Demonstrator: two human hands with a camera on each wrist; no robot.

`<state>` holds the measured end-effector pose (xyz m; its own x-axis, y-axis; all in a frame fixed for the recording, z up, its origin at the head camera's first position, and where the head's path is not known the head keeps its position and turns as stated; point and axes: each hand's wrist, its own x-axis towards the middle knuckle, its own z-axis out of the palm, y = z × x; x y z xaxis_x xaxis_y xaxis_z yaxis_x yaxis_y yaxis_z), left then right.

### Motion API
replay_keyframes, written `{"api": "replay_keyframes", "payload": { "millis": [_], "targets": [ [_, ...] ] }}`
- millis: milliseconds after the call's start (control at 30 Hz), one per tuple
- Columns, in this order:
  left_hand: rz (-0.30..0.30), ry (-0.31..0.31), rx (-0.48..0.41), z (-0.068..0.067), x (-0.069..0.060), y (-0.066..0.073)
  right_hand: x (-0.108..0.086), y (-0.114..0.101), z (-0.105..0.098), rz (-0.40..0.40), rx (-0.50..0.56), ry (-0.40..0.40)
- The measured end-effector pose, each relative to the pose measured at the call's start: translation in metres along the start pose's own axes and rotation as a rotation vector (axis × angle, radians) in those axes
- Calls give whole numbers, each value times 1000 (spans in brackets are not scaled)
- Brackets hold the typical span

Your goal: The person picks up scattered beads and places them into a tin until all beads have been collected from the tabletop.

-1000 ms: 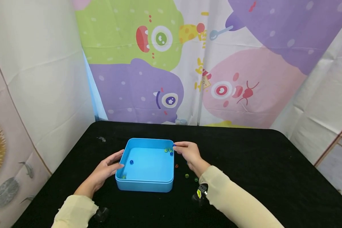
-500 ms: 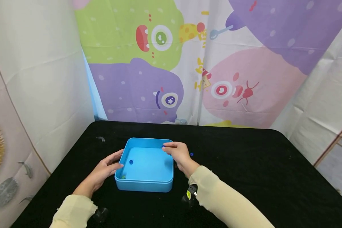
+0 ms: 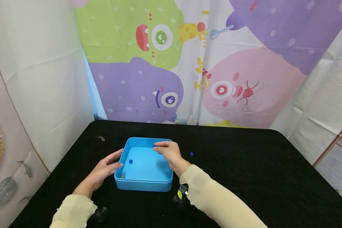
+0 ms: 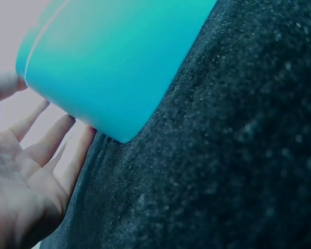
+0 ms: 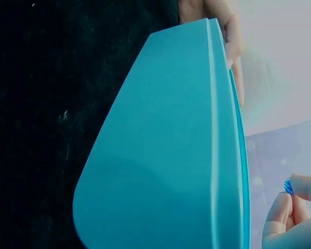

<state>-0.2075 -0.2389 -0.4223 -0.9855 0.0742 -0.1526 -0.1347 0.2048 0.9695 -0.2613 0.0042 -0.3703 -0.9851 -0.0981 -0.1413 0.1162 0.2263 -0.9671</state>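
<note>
A square blue plastic box sits on the black tabletop. My left hand holds its left side, thumb over the rim and fingers spread against the outer wall. My right hand is over the right part of the box, pinching a small blue marble between thumb and fingertips; the right wrist view also has this glassy marble. On the box floor lie a dark blue marble and, in the near left corner, a greenish marble. My right hand hides the box's far right corner.
Another blue marble lies on the black table right of the box. A crumpled clear scrap lies far left. Behind the table hangs a curtain with cartoon figures.
My right hand has moved left from the box's right rim to over its inside, still pinching the blue marble. It now covers other marbles seen earlier. My left hand keeps its place.
</note>
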Motion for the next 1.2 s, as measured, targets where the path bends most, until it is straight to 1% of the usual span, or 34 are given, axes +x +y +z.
{"api": "replay_keyframes", "payload": {
  "millis": [233, 467, 567, 867, 1100, 1200],
  "targets": [
    [6, 2, -4, -1, 0, 1, -3, -5, 7, -24, 13, -6],
    [11, -3, -8, -1, 1, 2, -6, -9, 7, -36, 37, 8],
    [9, -6, -10, -1, 1, 2, -6, -10, 5, -26, 45, 17],
    [11, 2, -12, -1, 1, 2, -6, -8, -9, -19, 82, 16],
    [1, 7, -1, 1, -1, 1, -9, 2, -25, 11, 65, 24],
    [3, 9, 1, 1, -1, 1, -9, 7, -33, 8, 77, 31]
  ]
}}
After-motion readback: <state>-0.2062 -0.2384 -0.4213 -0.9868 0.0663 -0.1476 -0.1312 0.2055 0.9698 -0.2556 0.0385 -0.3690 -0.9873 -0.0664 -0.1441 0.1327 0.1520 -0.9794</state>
